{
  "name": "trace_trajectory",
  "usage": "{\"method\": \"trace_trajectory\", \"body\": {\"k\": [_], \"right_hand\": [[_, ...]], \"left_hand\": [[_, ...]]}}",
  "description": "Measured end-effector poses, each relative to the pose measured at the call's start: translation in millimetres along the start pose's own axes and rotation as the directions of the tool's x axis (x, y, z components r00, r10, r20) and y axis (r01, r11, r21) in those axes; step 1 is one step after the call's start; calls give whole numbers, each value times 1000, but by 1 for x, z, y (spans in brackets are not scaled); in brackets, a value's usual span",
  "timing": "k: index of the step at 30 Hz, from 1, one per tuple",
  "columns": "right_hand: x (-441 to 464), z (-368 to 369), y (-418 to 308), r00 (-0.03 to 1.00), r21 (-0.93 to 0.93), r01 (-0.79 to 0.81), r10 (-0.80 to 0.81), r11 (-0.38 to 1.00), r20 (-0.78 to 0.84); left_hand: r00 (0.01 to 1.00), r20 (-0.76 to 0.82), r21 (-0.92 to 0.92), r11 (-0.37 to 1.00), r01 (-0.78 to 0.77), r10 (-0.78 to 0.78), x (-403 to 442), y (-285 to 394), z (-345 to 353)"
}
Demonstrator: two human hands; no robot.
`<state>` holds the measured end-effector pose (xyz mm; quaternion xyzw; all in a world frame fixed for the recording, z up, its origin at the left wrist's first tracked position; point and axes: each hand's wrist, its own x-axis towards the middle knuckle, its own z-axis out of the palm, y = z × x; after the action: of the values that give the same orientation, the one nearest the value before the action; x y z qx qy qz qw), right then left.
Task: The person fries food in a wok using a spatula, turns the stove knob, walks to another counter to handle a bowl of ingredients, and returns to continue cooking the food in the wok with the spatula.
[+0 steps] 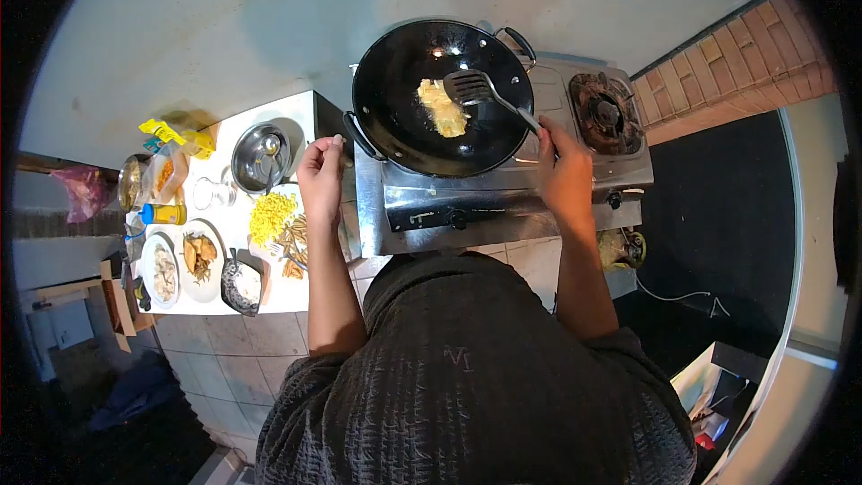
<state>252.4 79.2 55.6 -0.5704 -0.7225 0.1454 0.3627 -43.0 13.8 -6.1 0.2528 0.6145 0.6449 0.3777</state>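
My right hand (567, 169) is closed around the handle of a slotted spatula (469, 87). Its dark head is over the black wok (395, 130), at the upper right end of a yellow-golden piece of frying food (442, 110). I cannot tell whether the spatula touches the food. My left hand (321, 172) is raised left of the wok, beside its left handle and apart from it. Its fingers are curled with the thumb against them, and whatever may be inside is hidden. The wok sits on the left side of a steel gas stove (422, 198).
A bare burner (603, 112) is on the stove's right. The white table (193, 301) at left bears a metal bowl (260, 157), chopped yellow food (272, 218), a plate of fried pieces (199, 256), a white plate (162, 269) and a small black pan (241, 286). Brickwork (736, 67) borders the right.
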Motion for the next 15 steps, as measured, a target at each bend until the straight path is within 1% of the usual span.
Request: {"method": "trace_trajectory", "body": {"k": [5, 11, 15], "right_hand": [[-4, -2, -6, 1000, 15, -5, 4, 1000, 23], [-6, -6, -9, 1000, 32, -13, 13, 999, 6], [-6, -8, -10, 1000, 15, -13, 13, 1000, 4]], "left_hand": [[1000, 20, 2, 1000, -22, 22, 4, -1, 0], [999, 31, 39, 999, -35, 34, 6, -1, 2], [999, 45, 56, 998, 5, -7, 6, -3, 3]]}}
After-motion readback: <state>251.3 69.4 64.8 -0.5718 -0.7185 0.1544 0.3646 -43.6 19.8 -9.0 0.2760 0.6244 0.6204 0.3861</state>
